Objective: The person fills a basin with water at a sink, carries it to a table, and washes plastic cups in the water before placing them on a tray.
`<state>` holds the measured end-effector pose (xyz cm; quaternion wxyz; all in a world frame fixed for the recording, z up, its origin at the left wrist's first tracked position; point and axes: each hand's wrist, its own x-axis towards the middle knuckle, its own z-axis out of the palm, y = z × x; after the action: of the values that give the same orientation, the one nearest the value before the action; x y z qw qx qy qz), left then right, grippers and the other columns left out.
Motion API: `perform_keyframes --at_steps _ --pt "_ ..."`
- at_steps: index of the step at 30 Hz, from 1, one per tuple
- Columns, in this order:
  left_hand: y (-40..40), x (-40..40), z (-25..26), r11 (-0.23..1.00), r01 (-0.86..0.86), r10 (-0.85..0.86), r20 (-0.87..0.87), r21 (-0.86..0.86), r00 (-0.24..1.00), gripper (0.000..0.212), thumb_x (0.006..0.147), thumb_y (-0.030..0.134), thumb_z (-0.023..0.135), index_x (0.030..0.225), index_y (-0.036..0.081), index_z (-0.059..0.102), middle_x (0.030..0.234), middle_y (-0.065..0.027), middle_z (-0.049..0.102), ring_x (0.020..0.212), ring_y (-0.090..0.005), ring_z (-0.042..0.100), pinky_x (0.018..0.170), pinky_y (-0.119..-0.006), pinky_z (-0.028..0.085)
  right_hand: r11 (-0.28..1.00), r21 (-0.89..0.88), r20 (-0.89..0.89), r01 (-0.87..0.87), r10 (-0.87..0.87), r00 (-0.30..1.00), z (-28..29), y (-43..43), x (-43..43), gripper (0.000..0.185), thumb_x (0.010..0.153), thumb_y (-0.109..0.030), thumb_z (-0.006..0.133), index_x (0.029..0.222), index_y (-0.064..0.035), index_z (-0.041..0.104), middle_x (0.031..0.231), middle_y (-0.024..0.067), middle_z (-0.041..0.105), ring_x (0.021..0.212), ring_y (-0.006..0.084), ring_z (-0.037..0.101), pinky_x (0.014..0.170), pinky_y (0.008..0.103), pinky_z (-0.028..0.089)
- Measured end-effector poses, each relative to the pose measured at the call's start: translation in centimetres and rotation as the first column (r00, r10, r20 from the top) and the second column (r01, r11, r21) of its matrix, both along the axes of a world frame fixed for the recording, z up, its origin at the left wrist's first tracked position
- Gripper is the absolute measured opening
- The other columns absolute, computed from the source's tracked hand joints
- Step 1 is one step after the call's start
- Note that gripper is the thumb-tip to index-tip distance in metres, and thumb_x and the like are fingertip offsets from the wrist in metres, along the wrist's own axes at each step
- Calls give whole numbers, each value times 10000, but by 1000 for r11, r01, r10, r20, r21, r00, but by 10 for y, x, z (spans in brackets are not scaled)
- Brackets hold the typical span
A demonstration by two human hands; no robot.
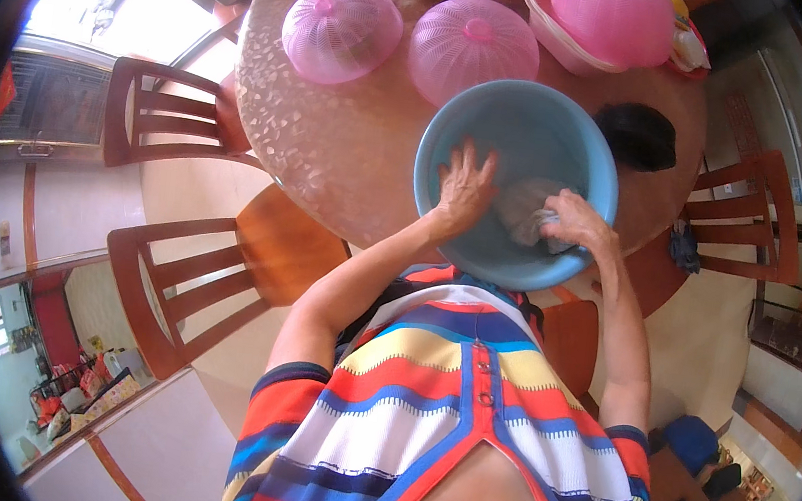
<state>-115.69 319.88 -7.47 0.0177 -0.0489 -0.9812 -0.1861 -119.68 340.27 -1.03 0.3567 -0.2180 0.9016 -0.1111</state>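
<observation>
A blue plastic basin (423, 173) stands at the near edge of the round table, with what looks like water in it. Over the basin's left inner side, my left hand (466, 188) has its fingers spread and holds nothing. Whether its fingertips touch the basin is hard to tell. My right hand (574, 220), on the right side inside the basin, grips a pale, wet-looking cloth (521, 204). Part of that cloth lies spread toward the middle, and the fingers cover its bunched end.
Beyond the basin on the table (324, 142) sit two pink mesh food covers (342, 31) (475, 47). A pink tub (572, 50) under another pink cover and a black item (636, 135) are to the right. Wooden chairs (180, 287) (744, 218) flank the table.
</observation>
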Motion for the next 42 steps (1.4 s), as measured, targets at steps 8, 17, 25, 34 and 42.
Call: perform_keyframes --at_steps 8,17,25,34,42 --pt "-1 5 13 999 -20 18 -66 -28 998 598 703 214 678 1239 134 427 1316 -216 255 1160 -397 322 799 -550 370 996 -54 -79 -67 62 995 -21 -19 30 570 652 67 532 1170 -167 499 1276 115 377 1139 402 383 934 508 374" --pt "27 18 30 646 -329 -313 632 689 709 550 832 414 531 1182 -1 441 1093 -237 494 941 -371 528 715 -444 463 962 -269 -428 -41 -82 900 -67 -11 27 302 681 20 554 984 14 555 1092 232 457 1000 387 468 846 424 423" --pt "36 17 35 -31 -948 -598 754 318 273 929 804 650 400 1321 -84 159 1317 -326 248 1183 -437 351 969 -499 336 719 -620 58 314 -357 932 -17 7 16 312 560 -22 687 827 12 528 1157 138 456 1030 255 486 866 307 406" --pt "43 6 24 -171 -936 -656 673 307 341 601 846 470 495 1278 87 327 1291 -162 350 1158 -326 388 917 -528 377 504 -602 624 619 -187 759 31 12 26 385 642 -34 715 981 -43 533 1052 33 535 952 116 501 858 253 404" --pt "43 15 13 -10 -798 -428 719 602 548 362 789 163 615 1111 35 512 952 -141 566 805 -236 591 692 -363 518 529 -614 464 586 -359 810 3 7 20 285 754 -148 648 973 -14 521 903 49 561 828 107 512 735 255 446"
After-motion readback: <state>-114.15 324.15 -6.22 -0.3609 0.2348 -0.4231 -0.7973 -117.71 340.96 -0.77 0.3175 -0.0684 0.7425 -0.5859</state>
